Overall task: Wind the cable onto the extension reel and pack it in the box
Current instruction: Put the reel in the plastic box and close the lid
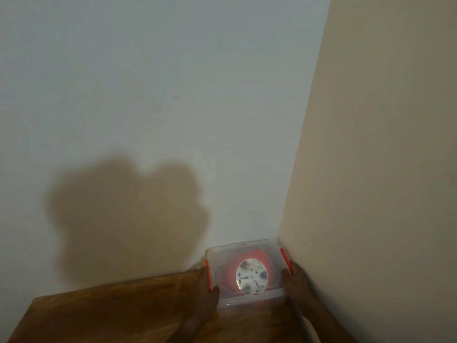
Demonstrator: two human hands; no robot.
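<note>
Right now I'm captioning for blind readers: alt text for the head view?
Two hands, left and right, grip a clear lidded box holding an orange cable reel on a wooden table in a wall corner.

Wooden table (103, 315) pushed into corner, white wall (153, 95) behind, beige wall (383, 144) right of it, shadow (123, 214) above.

Both hands, left hand (207, 288) and right hand (294, 278), grip the lidded clear box (243, 248) with the reel (251, 276) inside, at the surface's (111, 313) far right corner.
</note>
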